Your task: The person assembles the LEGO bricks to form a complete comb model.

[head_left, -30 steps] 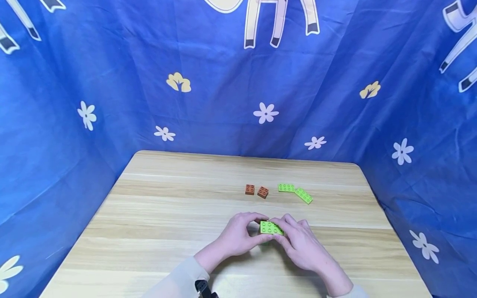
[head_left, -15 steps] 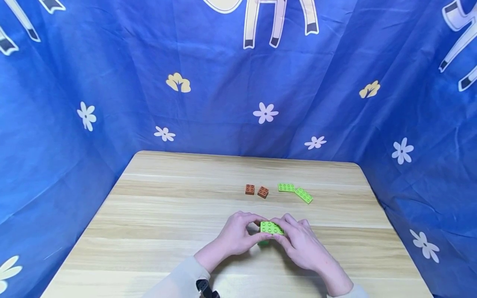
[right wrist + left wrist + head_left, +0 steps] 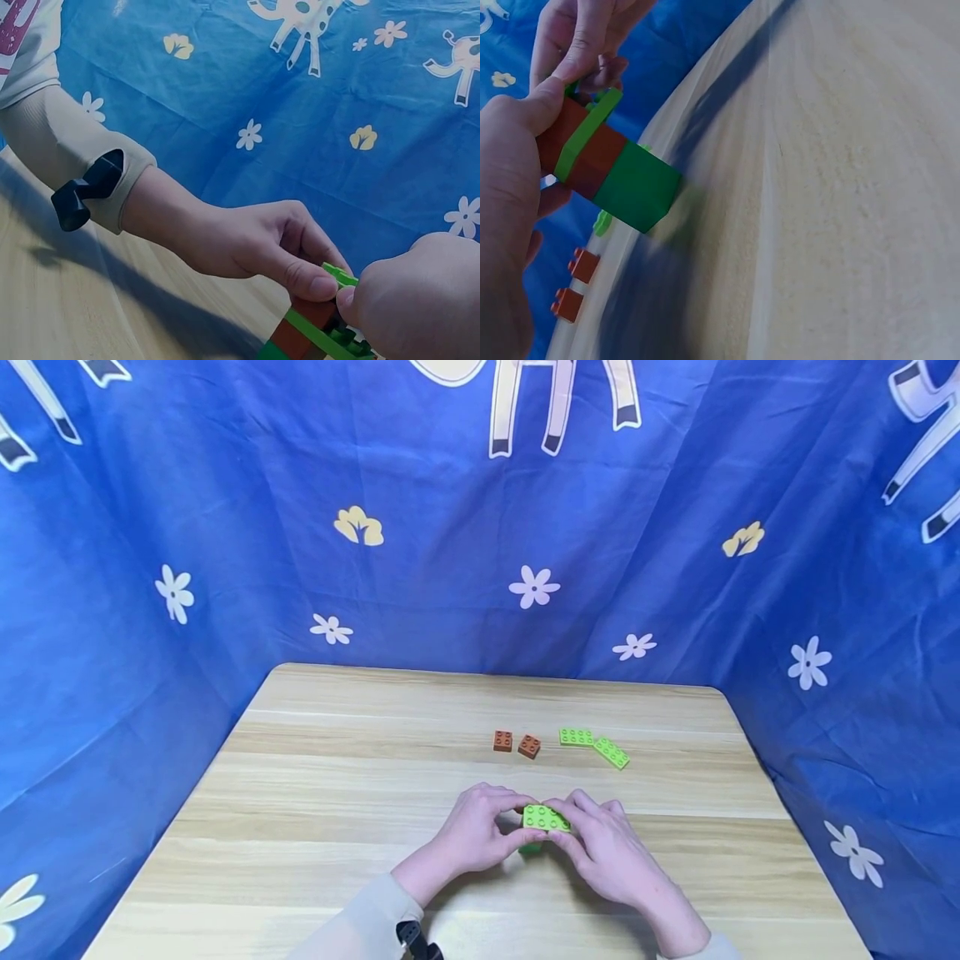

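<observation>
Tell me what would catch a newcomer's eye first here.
The blue cloth, printed with white flowers and animals, fills the background behind the wooden table. Next comes the green, brown and lime building-brick stack, low in the head view, which the left grip and right grip pinch. Beyond it lie two brown bricks and, to their right, two lime plates.

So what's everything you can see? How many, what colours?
Brick stack: 1, light green, brown and dark green, held in front
Loose square bricks: 2, brown, farther back
Loose long bricks: 2, light green, right of those
Table: 1, pale wood, underneath
Cloth: count unclear, blue with pictures, behind and beside
Printed top: 1, white-and-red, right wrist view
Sleeves: 2, pale, bottom of the head view
Gadget: 1, black, at the left sleeve
Hands: 2, bare, gripping the stack
</observation>
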Tool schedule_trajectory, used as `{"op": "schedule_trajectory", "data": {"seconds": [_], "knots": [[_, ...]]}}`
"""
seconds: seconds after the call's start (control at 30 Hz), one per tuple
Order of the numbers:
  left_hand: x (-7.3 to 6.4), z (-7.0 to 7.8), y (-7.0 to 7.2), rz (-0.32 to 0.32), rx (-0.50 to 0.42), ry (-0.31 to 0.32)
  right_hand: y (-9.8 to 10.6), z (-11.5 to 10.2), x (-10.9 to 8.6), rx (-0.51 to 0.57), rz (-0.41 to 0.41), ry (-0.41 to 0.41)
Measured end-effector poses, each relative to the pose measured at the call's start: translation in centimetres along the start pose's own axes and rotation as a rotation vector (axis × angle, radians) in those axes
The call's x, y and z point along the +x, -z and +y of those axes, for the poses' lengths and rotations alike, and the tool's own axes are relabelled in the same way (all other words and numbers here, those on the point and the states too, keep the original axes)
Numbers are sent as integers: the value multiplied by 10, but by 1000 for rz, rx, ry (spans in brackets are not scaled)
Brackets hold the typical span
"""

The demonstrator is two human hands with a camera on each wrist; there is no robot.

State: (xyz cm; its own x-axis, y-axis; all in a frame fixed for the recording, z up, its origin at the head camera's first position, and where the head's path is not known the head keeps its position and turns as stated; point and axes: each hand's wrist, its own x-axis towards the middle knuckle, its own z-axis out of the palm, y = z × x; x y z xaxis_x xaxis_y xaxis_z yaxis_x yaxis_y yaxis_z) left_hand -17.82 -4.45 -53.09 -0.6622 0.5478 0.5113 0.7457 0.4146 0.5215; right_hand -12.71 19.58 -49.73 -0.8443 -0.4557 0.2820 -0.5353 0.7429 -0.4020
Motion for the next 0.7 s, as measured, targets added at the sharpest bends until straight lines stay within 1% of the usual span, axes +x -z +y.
{"op": "schedule_trajectory", "data": {"seconds": [0.23, 0.43, 0.7], "knots": [[-2, -2, -2, -11, 21, -15, 1, 1, 1, -21, 21, 41], [-3, -4, -1, -6, 12, -36, 3, 1, 1, -52, 10, 41], [-5, -4, 0, -18, 9, -21, 4, 1, 1, -85, 21, 61]]}}
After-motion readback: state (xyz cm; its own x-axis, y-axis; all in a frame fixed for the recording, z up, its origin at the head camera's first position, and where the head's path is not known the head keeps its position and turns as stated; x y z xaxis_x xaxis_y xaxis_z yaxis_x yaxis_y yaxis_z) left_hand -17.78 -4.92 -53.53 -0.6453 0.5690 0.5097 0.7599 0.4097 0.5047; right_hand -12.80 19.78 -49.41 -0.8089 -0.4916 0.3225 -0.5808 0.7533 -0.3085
